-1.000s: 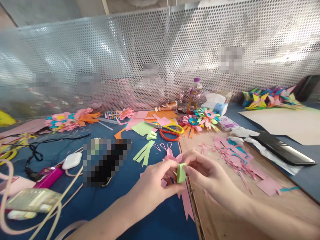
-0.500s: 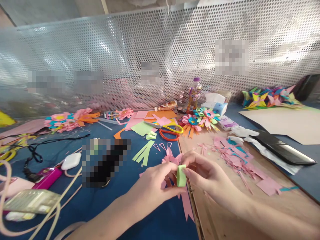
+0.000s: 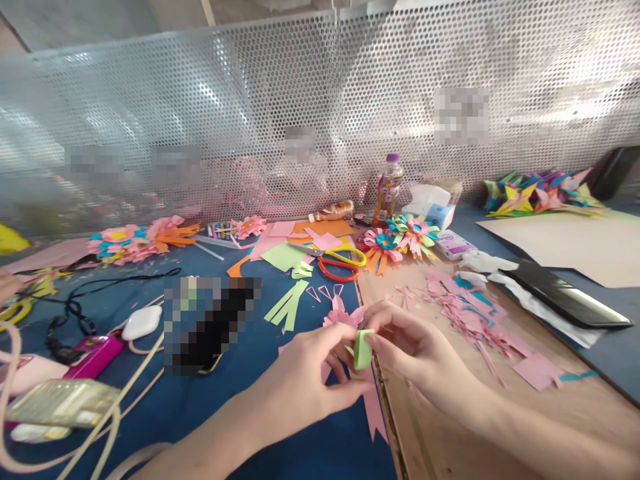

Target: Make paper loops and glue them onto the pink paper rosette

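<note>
A light green paper strip [image 3: 363, 351], bent into a loop, is between my two hands above the table's middle seam. My right hand [image 3: 417, 357] pinches it near its top between thumb and index finger. The curled fingers of my left hand [image 3: 313, 373] meet its left side, the thumb lower and a little apart from the loop. Beneath and behind the hands lies a pink paper flower [image 3: 340, 313] with a pink ribbon tail [image 3: 374, 410], partly hidden. Flat green strips [image 3: 287, 305] and small pink paper loops [image 3: 325, 292] lie just beyond.
Scissors [image 3: 345, 262] rest on coloured paper sheets ahead, near finished paper flowers [image 3: 413, 233] and a drink bottle [image 3: 388, 190]. Pink scraps [image 3: 470, 313] cover the right side. Cables, a magenta device [image 3: 95, 353] and a dark phone are left. A person's hand [image 3: 7, 285] shows at the left edge.
The green loop has turned and risen slightly, and my left thumb has come away from its lower end. Another person's hand has appeared at the left edge.
</note>
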The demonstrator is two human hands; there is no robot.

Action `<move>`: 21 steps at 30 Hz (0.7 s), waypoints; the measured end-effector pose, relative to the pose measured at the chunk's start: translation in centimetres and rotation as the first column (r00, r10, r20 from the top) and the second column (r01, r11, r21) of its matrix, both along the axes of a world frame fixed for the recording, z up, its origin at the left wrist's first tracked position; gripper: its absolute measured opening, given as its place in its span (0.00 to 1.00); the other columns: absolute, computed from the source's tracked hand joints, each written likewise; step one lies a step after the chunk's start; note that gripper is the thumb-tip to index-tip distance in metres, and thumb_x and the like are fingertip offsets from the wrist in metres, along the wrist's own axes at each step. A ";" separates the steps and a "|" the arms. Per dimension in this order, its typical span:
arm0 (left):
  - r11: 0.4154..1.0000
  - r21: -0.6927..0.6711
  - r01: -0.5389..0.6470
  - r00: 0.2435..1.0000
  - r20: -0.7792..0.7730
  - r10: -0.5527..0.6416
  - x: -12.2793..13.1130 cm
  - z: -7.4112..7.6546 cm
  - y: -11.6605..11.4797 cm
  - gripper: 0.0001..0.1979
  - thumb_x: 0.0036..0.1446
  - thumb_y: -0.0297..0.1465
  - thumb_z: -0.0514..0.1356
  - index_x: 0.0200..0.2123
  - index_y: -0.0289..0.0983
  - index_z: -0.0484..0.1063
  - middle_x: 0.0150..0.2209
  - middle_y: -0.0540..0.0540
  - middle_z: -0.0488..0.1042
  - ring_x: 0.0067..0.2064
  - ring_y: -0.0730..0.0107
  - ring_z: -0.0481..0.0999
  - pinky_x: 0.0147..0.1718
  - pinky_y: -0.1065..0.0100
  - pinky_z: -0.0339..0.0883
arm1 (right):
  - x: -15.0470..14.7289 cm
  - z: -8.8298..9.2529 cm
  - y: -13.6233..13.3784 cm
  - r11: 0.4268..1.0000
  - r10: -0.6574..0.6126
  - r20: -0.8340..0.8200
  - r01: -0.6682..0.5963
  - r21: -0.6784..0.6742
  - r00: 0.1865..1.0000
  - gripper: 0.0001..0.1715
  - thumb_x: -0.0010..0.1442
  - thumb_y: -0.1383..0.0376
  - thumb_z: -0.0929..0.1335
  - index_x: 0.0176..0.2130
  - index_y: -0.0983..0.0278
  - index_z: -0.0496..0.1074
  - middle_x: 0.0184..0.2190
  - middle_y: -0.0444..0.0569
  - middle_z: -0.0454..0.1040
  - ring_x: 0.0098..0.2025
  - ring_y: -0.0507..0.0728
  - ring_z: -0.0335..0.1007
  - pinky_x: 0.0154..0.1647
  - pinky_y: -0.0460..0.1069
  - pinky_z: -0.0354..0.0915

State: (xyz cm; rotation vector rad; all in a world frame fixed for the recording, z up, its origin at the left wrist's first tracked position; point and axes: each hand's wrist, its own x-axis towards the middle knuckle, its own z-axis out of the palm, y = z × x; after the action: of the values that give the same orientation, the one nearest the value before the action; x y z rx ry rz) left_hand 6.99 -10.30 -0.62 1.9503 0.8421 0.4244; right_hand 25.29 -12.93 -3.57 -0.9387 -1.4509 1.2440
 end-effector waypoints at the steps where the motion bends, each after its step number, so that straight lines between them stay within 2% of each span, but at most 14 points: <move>1: 1.000 -0.019 -0.001 1.000 0.002 0.001 0.1 0.2 0.0 0.14 0.52 0.30 0.61 0.43 0.38 0.67 0.34 0.50 0.73 0.33 0.73 0.72 0.34 0.72 0.68 | 0.0 0.0 0.0 1.000 -0.004 0.001 0.004 0.003 1.000 0.07 0.61 0.61 0.65 0.33 0.61 0.66 0.36 0.44 0.64 0.39 0.51 0.65 0.40 0.47 0.63; 8: 0.991 -0.137 -0.009 0.999 0.042 0.014 0.4 1.1 0.0 0.05 0.57 0.29 0.55 0.38 0.37 0.67 0.33 0.50 0.72 0.32 0.73 0.73 0.34 0.71 0.66 | 0.0 -0.3 -0.2 0.999 0.005 0.035 -0.006 0.034 0.999 0.07 0.62 0.61 0.65 0.34 0.62 0.65 0.37 0.45 0.64 0.40 0.53 0.65 0.41 0.49 0.63; 14: 0.994 -0.110 -0.016 1.000 0.010 0.017 0.4 1.1 0.0 0.06 0.57 0.29 0.54 0.39 0.37 0.68 0.34 0.50 0.73 0.33 0.72 0.73 0.34 0.70 0.66 | 0.2 -0.5 -0.3 0.998 0.015 0.049 -0.017 0.057 0.999 0.07 0.62 0.60 0.64 0.37 0.61 0.63 0.40 0.48 0.65 0.42 0.55 0.65 0.45 0.54 0.64; 21: 0.997 -0.080 -0.009 1.000 -0.014 0.008 0.5 1.3 -0.1 0.05 0.57 0.28 0.54 0.37 0.37 0.68 0.32 0.51 0.74 0.32 0.73 0.71 0.32 0.71 0.64 | 0.3 -0.6 -0.1 0.996 -0.002 0.082 -0.006 0.092 0.997 0.06 0.62 0.61 0.63 0.35 0.61 0.62 0.39 0.48 0.65 0.42 0.55 0.65 0.44 0.54 0.64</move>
State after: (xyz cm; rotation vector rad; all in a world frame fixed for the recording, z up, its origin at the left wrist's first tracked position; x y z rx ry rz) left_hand 7.47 -10.44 0.67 1.8783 0.8640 0.3772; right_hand 25.60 -13.08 -4.16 -0.9358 -1.5602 1.1417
